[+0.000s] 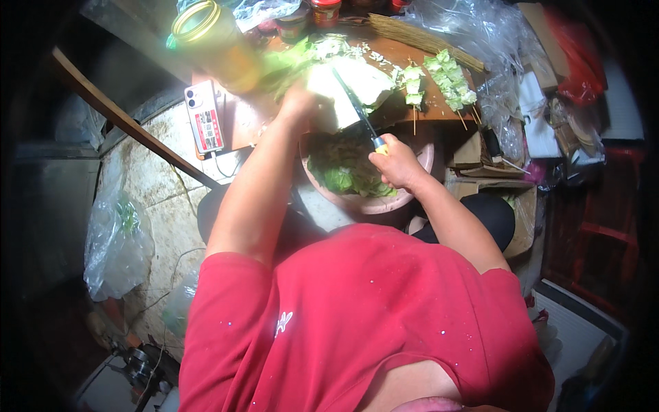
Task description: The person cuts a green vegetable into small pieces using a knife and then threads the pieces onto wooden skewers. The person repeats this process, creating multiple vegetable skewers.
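My right hand [397, 162] grips the yellow and black handle of a knife [355, 103], whose long dark blade points away to the upper left. Under the blade lies a pale slab [342, 90], so washed out by glare that I cannot tell whether it is a board or cabbage. My left hand [301, 105] is at the slab's left side, beside green cabbage leaves [288, 61]; its fingers are blurred and hidden by glare. Below the table edge, a pink basin [370, 207] holds cut green leaves [342, 177].
Skewered cabbage pieces [450, 80] lie on the wooden table [440, 114] at right, near a straw whisk [427, 41]. A glass jar [216, 46] and a cabled phone [204, 116] stand at left. Clear plastic [463, 23] covers the far right; cardboard boxes [515, 206] sit beside my right knee.
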{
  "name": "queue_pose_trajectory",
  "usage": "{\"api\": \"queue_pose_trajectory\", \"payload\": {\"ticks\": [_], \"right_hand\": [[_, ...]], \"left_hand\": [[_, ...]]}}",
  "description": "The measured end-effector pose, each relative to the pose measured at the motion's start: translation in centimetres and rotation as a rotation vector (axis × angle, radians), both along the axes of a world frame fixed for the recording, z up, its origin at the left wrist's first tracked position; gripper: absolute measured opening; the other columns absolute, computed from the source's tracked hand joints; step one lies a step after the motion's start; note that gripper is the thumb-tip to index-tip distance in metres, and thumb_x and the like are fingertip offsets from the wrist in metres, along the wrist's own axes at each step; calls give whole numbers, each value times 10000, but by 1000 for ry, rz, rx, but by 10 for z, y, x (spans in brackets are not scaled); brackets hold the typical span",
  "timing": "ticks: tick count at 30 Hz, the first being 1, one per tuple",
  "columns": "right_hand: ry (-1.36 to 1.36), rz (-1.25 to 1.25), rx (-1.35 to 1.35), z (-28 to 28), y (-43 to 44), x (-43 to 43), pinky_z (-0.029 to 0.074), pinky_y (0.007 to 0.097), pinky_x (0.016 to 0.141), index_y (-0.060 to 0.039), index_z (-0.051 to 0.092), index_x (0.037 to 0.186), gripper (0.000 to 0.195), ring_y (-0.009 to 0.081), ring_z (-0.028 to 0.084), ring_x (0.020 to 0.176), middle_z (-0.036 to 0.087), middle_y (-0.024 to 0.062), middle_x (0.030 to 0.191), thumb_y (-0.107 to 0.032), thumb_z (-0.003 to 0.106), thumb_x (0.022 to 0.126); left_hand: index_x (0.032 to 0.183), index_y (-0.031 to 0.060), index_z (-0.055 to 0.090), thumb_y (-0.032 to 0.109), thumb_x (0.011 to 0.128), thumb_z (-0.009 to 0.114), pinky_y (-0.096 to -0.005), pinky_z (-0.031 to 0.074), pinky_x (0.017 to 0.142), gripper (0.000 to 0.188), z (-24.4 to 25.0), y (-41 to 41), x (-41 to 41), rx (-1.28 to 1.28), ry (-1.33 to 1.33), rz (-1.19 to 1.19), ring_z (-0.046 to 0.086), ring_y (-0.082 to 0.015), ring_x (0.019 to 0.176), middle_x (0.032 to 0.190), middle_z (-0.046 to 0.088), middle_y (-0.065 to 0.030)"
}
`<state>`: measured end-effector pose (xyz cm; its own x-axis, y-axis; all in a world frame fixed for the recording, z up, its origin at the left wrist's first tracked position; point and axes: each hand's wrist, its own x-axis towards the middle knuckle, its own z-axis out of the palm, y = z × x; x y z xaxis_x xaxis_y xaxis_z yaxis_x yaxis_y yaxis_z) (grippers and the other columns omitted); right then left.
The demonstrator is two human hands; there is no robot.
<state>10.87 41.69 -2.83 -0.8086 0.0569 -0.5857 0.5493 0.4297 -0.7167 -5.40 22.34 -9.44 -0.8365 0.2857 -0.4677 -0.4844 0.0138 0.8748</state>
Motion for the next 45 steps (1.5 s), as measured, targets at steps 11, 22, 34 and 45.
{"api": "queue_pose_trajectory", "payload": {"ticks": [11, 22, 34, 45], "right_hand": [[151, -149, -193, -10, -4, 53, 386, 258, 369, 2, 493, 1141, 388, 99, 495, 427, 547, 39, 661, -190, 629, 833], [421, 28, 110, 6, -12, 59, 497, 425, 826, 5, 500, 1230, 495, 419, 616, 962, 637, 270, 1003, -232, 636, 817], [394, 109, 54, 16, -11, 56, 499, 517, 753, -25, 473, 1148, 380, 455, 628, 839, 642, 274, 850, -207, 568, 827], [238, 143, 67, 27, 1, 33, 487, 472, 832, 21, 489, 1148, 388, 446, 615, 936, 633, 295, 954, -187, 546, 826]], "left_hand": [[1208, -42, 518, 77, 627, 843, -355, 535, 829, 677, 38, -24, 45, -344, 489, 156, 642, -264, 924, 1041, 649, -155], [1298, 87, 420, 212, 648, 812, -447, 432, 956, 769, 55, -10, 110, -942, 843, -102, 499, -398, 1111, 1192, 487, -222], [1198, 15, 465, 210, 671, 802, -464, 435, 901, 655, 56, -2, 113, -975, 897, -93, 514, -400, 1041, 1101, 513, -233], [1190, 17, 468, 226, 686, 809, -458, 441, 902, 644, 62, 6, 108, -1003, 863, -160, 514, -398, 1034, 1108, 496, -223]]}}
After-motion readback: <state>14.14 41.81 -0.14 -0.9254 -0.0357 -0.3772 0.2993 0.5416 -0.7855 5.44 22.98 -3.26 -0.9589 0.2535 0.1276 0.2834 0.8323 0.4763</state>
